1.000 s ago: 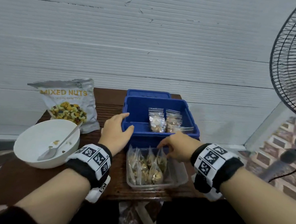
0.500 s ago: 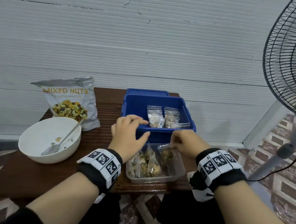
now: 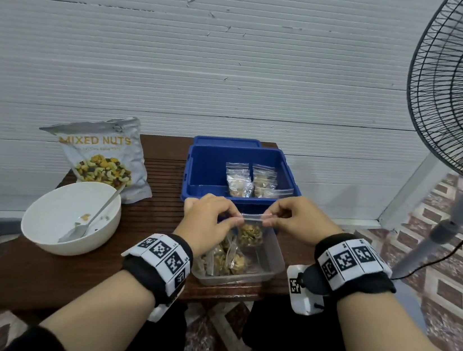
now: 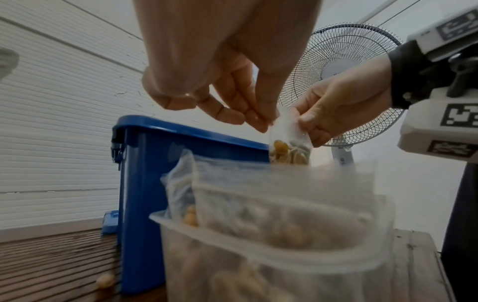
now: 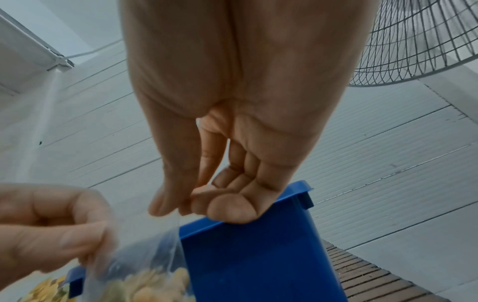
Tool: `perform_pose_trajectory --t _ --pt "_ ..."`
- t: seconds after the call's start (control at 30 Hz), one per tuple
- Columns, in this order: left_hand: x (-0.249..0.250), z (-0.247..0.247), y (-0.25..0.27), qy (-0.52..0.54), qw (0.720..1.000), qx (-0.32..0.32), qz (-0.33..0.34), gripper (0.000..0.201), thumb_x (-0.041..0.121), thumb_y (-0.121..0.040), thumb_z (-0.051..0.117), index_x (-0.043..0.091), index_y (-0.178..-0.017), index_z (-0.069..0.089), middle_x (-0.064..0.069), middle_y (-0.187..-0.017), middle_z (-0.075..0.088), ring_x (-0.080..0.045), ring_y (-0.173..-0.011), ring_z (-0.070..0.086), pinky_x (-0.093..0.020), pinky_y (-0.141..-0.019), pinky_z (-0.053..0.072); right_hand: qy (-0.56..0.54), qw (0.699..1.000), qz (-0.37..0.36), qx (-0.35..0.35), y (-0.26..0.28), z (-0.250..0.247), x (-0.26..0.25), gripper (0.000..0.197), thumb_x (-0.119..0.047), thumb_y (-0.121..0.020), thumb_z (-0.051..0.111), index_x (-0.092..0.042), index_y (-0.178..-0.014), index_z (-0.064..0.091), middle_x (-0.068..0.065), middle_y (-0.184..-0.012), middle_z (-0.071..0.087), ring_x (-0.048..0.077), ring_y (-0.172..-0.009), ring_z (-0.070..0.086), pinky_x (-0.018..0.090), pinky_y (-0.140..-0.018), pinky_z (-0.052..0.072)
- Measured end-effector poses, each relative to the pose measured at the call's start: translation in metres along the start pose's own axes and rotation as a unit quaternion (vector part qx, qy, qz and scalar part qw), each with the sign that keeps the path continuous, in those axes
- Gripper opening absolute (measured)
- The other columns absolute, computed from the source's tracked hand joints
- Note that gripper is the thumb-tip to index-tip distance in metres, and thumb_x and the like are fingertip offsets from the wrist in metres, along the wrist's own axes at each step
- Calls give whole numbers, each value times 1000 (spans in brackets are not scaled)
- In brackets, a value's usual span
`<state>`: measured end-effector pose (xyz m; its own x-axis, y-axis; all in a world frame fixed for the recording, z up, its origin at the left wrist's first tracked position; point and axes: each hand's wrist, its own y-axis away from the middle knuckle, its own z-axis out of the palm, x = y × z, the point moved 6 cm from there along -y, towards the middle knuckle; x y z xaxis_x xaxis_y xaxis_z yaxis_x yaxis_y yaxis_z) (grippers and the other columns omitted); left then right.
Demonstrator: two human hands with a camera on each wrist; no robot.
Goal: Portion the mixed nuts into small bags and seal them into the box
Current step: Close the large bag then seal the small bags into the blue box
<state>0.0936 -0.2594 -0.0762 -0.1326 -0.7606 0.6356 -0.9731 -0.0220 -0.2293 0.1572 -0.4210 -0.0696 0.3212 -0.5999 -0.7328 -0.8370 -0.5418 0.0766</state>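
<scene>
Surface (image 3: 157, 218): brown slatted wood, carrying everything below.
Blue box (image 3: 204, 169): open at the back, sealed bags inside.
Clear tub (image 3: 274, 266): in front of the box, holding filled bags.
Left hand (image 3: 206, 225): pinches the small bag's top left corner.
Right hand (image 3: 298, 219): pinches its top right corner.
Small bag (image 3: 250, 232): nuts inside, held above the tub.

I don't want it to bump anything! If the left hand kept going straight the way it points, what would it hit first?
Probably the blue box: the left hand, pinching the small bag, points toward its near wall. Depth is hard to judge.
</scene>
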Motion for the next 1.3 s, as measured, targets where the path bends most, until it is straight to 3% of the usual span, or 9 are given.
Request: perform_pose_trajectory --t 0.13,0.27,0.43,0.6,0.7,0.77,0.87,1.1,1.3 --pt "0 0 -2 16 1000 -1 3 16 32 -87 67 37 -74 60 19 -80 60 2 -89 47 -28 -86 19 1 1000 4 29 -2 0 0 7 -15 -80 75 -15 -79 68 -12 -74 64 1 -71 59 21 -71 48" --pt "0 3 -1 43 999 -3 -15 10 39 -85 68 39 -77 61 19 -83 63 -2 -90 52 -39 -97 31 9 999 -4 38 -4 -2 0 19 -15 -80 75 -23 -68 63 -13 -74 64 1 -71 58 21 -71 47" --pt "2 5 0 49 999 5 1 8 39 -86 66 37 -79 62 18 -83 63 -3 -91 53 -42 -97 32 -6 1000 -16 15 -5 2 -4 19 -15 -81 75 -27 -69 65 -12 -73 64 1 -70 58 22 -72 49" --pt "3 4 -3 30 999 12 9 13 30 -87 67 34 -79 58 20 -78 54 -4 -87 48 -36 -94 29 9 1000 -13 10 -5 4 -4 13 -20 -80 75 -23 -72 65 -10 -72 64 2 -67 58 17 -65 47" --pt "2 5 -4 42 999 5 7 24 30 -87 67 41 -72 53 19 -78 55 -6 -87 51 -43 -96 35 27 999 -22 6 -4 4 -6 17 -21 -80 75 -25 -69 63 -10 -72 62 0 -66 56 15 -63 43" --pt "1 6 -4 53 999 -5 2 18 34 -87 67 41 -75 56 18 -81 59 -6 -90 53 -46 -97 36 27 999 -26 9 -4 2 -7 20 -19 -80 76 -26 -68 61 -11 -71 61 0 -64 55 16 -63 41" --pt "2 8 -3 35 999 -20 12 6 39 -87 65 37 -84 60 17 -87 61 -3 -95 51 -39 -96 29 29 999 -32 8 -3 1 -8 21 -18 -80 76 -27 -68 61 -12 -71 60 -1 -64 53 13 -62 38" --pt "6 6 -4 10 999 -8 32 13 33 -88 65 37 -79 56 19 -80 56 0 -90 47 -28 -81 19 10 999 -37 -19 -4 8 -12 14 -17 -82 73 -23 -75 64 -9 -74 63 -2 -65 55 5 -59 41" --pt "0 4 -3 47 999 -21 5 9 37 -86 67 42 -83 60 18 -89 63 -3 -96 52 -41 -99 33 7 999 -35 -17 -5 7 -8 19 -15 -84 71 -28 -72 61 -9 -77 63 1 -71 57 11 -63 39"
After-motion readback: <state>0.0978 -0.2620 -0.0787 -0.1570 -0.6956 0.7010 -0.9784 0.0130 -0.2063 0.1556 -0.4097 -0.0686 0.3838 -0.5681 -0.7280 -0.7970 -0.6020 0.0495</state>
